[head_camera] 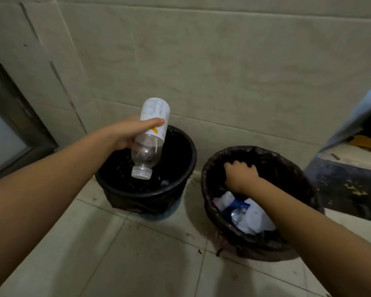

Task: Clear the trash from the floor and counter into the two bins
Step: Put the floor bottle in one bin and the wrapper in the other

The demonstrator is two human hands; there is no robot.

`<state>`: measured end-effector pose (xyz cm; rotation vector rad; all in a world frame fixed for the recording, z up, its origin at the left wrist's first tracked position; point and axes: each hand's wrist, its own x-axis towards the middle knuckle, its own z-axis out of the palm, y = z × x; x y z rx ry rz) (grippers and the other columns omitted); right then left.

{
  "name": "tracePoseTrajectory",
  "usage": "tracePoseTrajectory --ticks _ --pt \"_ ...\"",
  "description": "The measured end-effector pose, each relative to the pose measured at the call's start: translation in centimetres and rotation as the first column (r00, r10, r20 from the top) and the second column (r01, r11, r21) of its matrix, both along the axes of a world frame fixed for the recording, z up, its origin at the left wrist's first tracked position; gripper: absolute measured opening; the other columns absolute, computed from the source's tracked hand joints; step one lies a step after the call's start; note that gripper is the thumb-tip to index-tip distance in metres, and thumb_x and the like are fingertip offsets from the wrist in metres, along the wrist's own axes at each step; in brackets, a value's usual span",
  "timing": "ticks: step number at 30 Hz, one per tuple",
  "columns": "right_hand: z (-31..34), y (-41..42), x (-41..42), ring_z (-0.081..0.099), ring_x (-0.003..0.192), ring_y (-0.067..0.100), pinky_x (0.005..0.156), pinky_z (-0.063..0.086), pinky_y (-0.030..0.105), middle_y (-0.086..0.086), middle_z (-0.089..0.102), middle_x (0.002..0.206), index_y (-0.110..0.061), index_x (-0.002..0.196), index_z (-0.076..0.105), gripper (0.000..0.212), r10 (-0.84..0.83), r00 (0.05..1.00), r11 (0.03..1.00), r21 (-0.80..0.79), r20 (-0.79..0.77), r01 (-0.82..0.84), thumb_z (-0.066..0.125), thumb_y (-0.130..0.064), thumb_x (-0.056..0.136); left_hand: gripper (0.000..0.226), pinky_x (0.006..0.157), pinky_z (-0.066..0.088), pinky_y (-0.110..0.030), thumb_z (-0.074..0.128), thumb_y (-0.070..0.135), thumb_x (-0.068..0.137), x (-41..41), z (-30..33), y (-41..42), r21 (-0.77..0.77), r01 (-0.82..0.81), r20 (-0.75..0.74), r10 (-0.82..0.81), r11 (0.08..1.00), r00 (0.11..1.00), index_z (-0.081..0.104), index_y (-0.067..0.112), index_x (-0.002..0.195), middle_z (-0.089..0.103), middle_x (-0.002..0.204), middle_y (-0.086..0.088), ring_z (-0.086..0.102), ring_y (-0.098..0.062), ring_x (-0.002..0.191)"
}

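Two round black bins stand on the tiled floor against the wall. My left hand grips a clear plastic bottle with a white label, held upside down, cap end down over the left bin. The left bin looks nearly empty, with a small white scrap at its bottom. My right hand reaches into the right bin, which has a black liner, fingers curled and closed inside it. Whether that hand holds anything is hidden. Below the hand lie white paper and a crushed bottle with a blue label.
A tiled wall rises right behind the bins. A dark door frame stands at the left. At the right is a low counter or cabinet with a dark open space and something yellow inside. Pale floor tiles lie in front.
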<state>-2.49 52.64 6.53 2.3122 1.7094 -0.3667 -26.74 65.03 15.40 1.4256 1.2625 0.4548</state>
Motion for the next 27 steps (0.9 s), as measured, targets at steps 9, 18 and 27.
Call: tracePoseTrajectory --ticks 9,18,27 --pt "1.9 6.3 -10.8 0.047 0.126 0.022 0.116 0.009 0.062 -0.001 0.057 0.128 -0.026 0.123 0.057 0.032 0.378 0.839 0.889 -0.099 -0.391 -0.447 0.056 -0.031 0.091 0.032 0.051 0.053 -0.027 0.068 0.036 0.084 -1.8 -5.5 8.0 0.025 0.098 -0.189 -0.091 0.995 0.978 0.057 0.018 0.108 0.065 0.083 -0.005 0.062 -0.017 0.066" --pt "-2.2 4.6 -8.7 0.061 0.107 0.016 0.117 0.011 0.041 -0.009 0.07 0.104 -0.03 0.111 0.067 0.064 0.721 0.671 0.692 0.116 -0.176 -0.713 0.03 -0.072 0.08 0.114 0.098 0.046 -0.039 0.072 0.042 0.077 3.5 -19.6 12.4 -0.228 0.408 -0.647 -0.451 0.884 0.615 -0.004 -0.001 0.149 0.023 0.155 -0.02 0.041 -0.036 0.134" --pt "-3.2 5.1 -8.5 0.067 0.093 0.014 0.105 0.032 0.037 -0.011 0.073 0.091 -0.031 0.1 0.071 0.06 0.758 0.632 0.652 0.219 -0.163 -0.725 0.031 -0.071 0.08 0.116 0.109 0.04 -0.046 0.076 0.036 0.076 4.1 -27.2 10.8 -0.308 0.466 -0.763 -0.508 0.83 0.4 -0.008 0.003 0.15 0.026 0.153 -0.024 0.037 -0.039 0.137"
